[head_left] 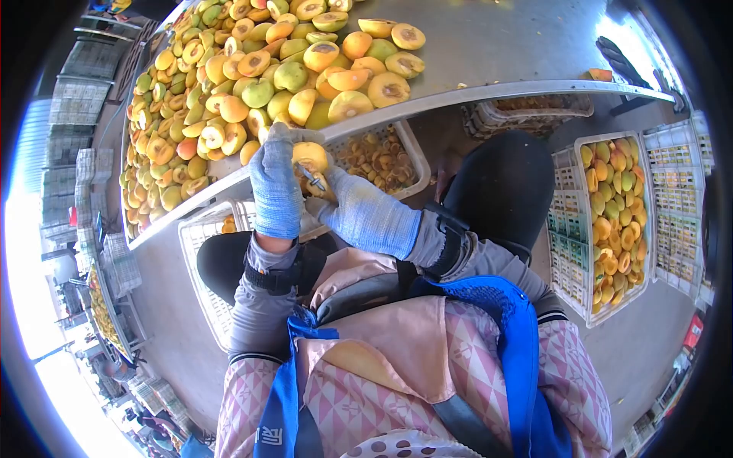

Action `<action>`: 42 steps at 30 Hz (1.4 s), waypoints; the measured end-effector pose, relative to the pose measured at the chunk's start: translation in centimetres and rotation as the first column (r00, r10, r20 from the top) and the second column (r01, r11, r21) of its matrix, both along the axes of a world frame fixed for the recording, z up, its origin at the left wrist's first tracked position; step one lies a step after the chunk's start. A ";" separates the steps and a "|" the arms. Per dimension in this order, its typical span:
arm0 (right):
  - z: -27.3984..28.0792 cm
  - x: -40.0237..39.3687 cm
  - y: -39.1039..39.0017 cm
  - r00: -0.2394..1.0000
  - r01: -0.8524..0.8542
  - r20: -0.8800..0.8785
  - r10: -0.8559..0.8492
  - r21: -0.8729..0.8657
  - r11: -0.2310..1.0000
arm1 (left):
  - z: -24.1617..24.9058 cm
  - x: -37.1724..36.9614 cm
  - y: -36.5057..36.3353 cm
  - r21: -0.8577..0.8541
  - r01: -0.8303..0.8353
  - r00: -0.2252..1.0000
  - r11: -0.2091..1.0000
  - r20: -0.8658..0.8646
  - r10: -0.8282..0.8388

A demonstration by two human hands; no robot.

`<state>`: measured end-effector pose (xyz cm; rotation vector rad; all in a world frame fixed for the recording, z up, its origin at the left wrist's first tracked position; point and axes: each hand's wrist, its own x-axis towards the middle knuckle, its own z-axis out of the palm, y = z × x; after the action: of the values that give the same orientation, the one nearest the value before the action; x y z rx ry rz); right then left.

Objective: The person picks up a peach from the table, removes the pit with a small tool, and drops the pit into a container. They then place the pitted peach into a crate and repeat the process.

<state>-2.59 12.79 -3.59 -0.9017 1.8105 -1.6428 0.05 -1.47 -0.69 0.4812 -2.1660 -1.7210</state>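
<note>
Yellow fruit half (310, 153) gripped before a heaped metal table (496, 42)

In the head view, a pile of halved fruit (229, 84) covers the left of the table, many cut faces showing; the surface runs bare toward the right, where one orange piece (600, 75) lies at the near edge. Below that edge, just beyond the hands, a white scrap crate (419, 164) holds brownish bits, and a second crate (569, 114) sits farther right under the table. Beyond the right knee (500, 187), a crate of fruit halves (650, 206) stands beside another plastic crate (678, 217). The left leg (220, 263) stands in the way of a white crate (191, 248) on the near left. Stacked crates (76, 99) rise at far left.

The left hand (276, 183), gloved, is clamped on the fruit half; the right hand (370, 214), also gloved, meets it, closed on a small metal tool (308, 177) at the fruit's near side.

A blue strap (280, 404) carries a white mark (269, 435) like a written character, too small to read surely.

The tool's handle and the right fingertips are mostly hidden. Glare washes out the far left, and the dark lens rim cuts off the corners.
</note>
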 end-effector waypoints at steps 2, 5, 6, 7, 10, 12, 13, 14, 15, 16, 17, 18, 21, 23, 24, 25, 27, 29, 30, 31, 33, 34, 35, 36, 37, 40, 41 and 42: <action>0.0 -0.1 0.1 0.999 -0.017 -0.030 0.018 0.056 0.998 | 0.0 0.1 0.1 -0.053 -0.008 1.000 0.999 0.028 0.010; 0.7 -0.4 0.4 0.998 -0.056 -0.015 0.058 0.135 0.989 | 0.6 -0.1 0.1 -0.208 0.066 0.993 0.976 0.111 -0.043; 0.8 -0.4 0.5 0.997 -0.071 0.001 0.072 0.161 0.984 | 0.6 -0.2 -0.5 -0.219 0.115 0.987 0.969 0.134 -0.086; 0.6 -0.3 0.4 0.999 -0.035 0.010 0.035 0.085 0.996 | 0.8 -0.2 -0.7 -0.229 0.164 0.979 0.960 0.158 -0.129; 1.2 -0.5 0.3 0.984 0.008 0.177 0.006 -0.080 0.997 | 3.1 0.7 0.4 0.024 0.172 0.977 0.985 0.121 -0.173; 2.8 -1.3 1.1 0.890 -0.037 0.449 0.085 -0.117 0.992 | 2.0 0.7 0.7 0.095 0.150 0.988 0.984 0.012 -0.151; 2.0 -1.2 0.9 0.936 -0.036 0.343 0.080 -0.132 0.991 | 0.9 0.8 0.6 0.114 0.130 0.991 0.985 -0.057 -0.125; 0.7 -0.9 0.4 0.970 -0.040 0.232 0.075 -0.148 0.988 | 0.1 0.8 0.3 -0.048 0.116 0.990 0.992 -0.072 -0.119; 0.4 -0.9 0.1 0.991 -0.046 0.118 0.066 -0.163 0.986 | 0.0 0.7 0.3 -0.032 0.105 0.992 0.994 -0.064 -0.107; 0.2 -0.9 0.2 0.993 -0.052 0.101 0.065 -0.131 0.990 | -0.1 0.7 0.3 -0.015 0.092 0.994 0.996 -0.056 -0.092; 0.2 -0.8 0.4 0.994 -0.055 0.085 0.063 -0.098 0.994 | -0.1 0.6 0.4 0.003 0.080 0.996 0.997 -0.047 -0.079; 0.3 -0.8 0.6 0.996 -0.056 0.070 0.060 -0.065 0.996 | 0.2 0.5 0.9 -0.002 0.022 1.000 1.000 -0.007 -0.022; 0.7 -0.9 0.7 0.993 -0.095 0.074 0.092 0.043 0.995 | 1.0 0.4 1.1 -0.094 0.057 0.998 0.994 0.039 -0.053; 0.1 -1.0 0.6 0.996 -0.083 0.035 0.082 0.051 0.995 | 1.2 0.3 1.3 -0.053 0.043 0.998 0.998 0.047 -0.041; -0.2 -1.0 0.6 0.997 -0.076 0.016 0.075 0.057 0.995 | 1.2 0.2 1.4 -0.031 0.038 0.998 0.999 0.052 -0.036; -0.5 -1.1 0.6 0.996 -0.087 0.019 0.087 0.010 0.996 | 1.1 0.2 1.5 -0.045 0.027 0.999 0.999 0.044 -0.025; -0.6 -1.6 0.5 0.993 -0.111 0.020 0.113 -0.086 0.990 | 0.9 0.2 1.4 -0.072 0.002 1.000 0.997 0.025 0.000; 0.7 -1.1 1.1 0.998 0.005 -0.069 0.004 0.131 0.991 | 0.8 0.2 1.1 -0.114 -0.034 0.999 0.993 0.029 0.037; 1.4 -0.8 1.2 0.992 0.068 -0.120 -0.041 0.231 0.971 | 0.8 0.2 1.0 -0.136 -0.054 0.998 0.989 0.032 0.059; 1.6 -0.5 1.3 0.985 0.101 -0.158 -0.071 0.189 0.977 | 0.9 0.2 1.0 -0.137 -0.068 0.997 0.988 0.016 0.071; 1.6 0.0 1.3 0.966 0.161 -0.221 -0.136 0.099 0.982 | 0.9 0.2 1.2 -0.141 -0.093 0.996 0.986 -0.007 0.093; 1.4 0.1 1.3 0.970 0.153 -0.203 -0.132 0.091 0.984 | 0.8 0.3 1.3 -0.164 -0.105 0.994 0.981 -0.011 0.105; 1.2 0.1 1.1 0.973 0.146 -0.190 -0.129 0.083 0.986 | 0.7 0.4 1.5 -0.184 -0.118 0.993 0.976 -0.020 0.116; 0.9 0.1 1.1 0.976 0.139 -0.178 -0.124 0.076 0.987 | 0.6 0.4 1.7 -0.203 -0.132 0.991 0.970 -0.030 0.128; 0.6 0.1 0.9 0.979 0.143 -0.153 -0.135 0.040 0.989 | 0.6 0.3 1.7 -0.195 -0.136 0.991 0.971 -0.032 0.132; 0.0 0.1 0.6 0.991 0.116 -0.054 -0.119 -0.055 0.992 | 0.2 0.5 1.7 -0.162 -0.136 0.990 0.977 -0.063 0.128; -0.1 0.0 0.6 0.996 0.088 -0.008 -0.089 -0.082 0.993 | -0.2 0.7 1.4 -0.148 -0.120 0.990 0.982 -0.094 0.107; -0.2 -0.2 0.7 0.997 0.065 0.038 -0.061 -0.110 0.992 | -0.5 0.7 1.2 -0.134 -0.099 0.989 0.986 -0.124 0.083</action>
<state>-2.77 13.48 -3.78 -0.8656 1.7559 -1.8027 0.78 -0.23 -1.21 0.4235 -2.1280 -1.4988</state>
